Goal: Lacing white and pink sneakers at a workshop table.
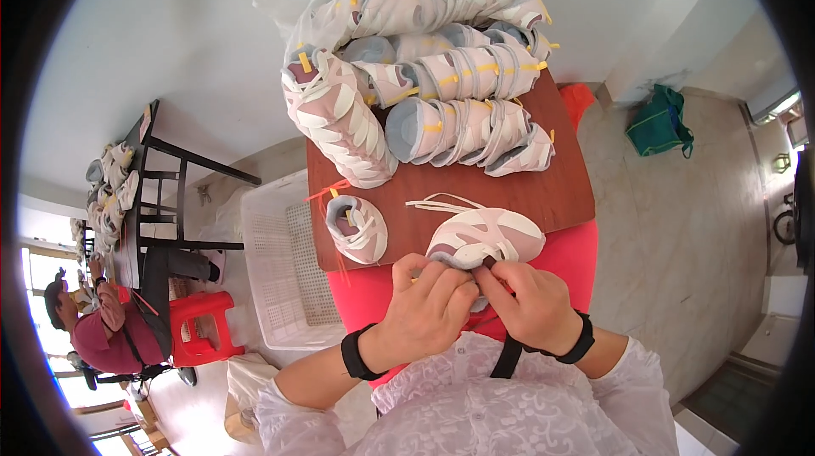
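Shoe (503, 232) at counter's (564, 193) five o'clock. Left hand (431, 303), right hand (539, 307): fingers pinched closed around its opening, likely steadying both sides. Shoe rows (463, 72) nested, twelve o'clock, probably saving room.

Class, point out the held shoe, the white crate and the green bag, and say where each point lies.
Held shoe (490, 235): head view, on its upper.
White crate (265, 262): head view, on its left wall.
Green bag (657, 125): head view, on its middle.

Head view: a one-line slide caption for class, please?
Left hand and right hand hold a pale shoe, nested shoes on the table beyond.
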{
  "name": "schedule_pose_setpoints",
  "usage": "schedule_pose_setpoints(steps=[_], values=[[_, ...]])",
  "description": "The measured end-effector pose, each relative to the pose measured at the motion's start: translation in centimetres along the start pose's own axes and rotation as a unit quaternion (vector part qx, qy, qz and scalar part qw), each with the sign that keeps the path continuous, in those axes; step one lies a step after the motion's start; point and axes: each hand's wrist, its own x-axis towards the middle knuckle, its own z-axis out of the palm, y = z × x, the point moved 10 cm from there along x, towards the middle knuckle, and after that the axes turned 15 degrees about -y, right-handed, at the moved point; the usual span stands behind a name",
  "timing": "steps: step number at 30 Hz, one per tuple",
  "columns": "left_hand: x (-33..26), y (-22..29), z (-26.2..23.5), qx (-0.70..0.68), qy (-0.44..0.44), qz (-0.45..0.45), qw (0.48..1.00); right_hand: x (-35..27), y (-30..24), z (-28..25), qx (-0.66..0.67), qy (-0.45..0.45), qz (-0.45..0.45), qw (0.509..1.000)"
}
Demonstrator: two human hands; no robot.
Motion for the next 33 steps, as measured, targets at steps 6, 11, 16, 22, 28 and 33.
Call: schedule_pose_setpoints(steps=[6,11,16,22,28,33], values=[[-0.2,-0.1,-0.1,-0.007,0.016,0.005,1.0,-0.2,0.8,0.6,0.054,-0.013,0.03,0.998],[-0.8,0.8,-0.7,0.0,0.04,0.002,0.999,-1.8,0.6,0.6,0.074,0.062,0.037,0.995],[-2.0,1.2,-0.1,0.03,0.069,-0.005,0.997,-2.3,0.8,1.0,0.116,0.087,0.029,0.989],[-2.7,1.3,-0.4,0.031,0.079,-0.004,0.996,-2.1,0.8,1.0,0.194,0.077,-0.016,0.978],[-2.0,1.1,-0.8,-0.004,0.056,0.035,0.998,-2.4,0.7,1.0,0.224,0.073,-0.045,0.971],[-1.9,1.8,-1.0,-0.021,0.017,0.081,0.996,-2.5,0.7,0.9,0.259,0.059,-0.04,0.963]])
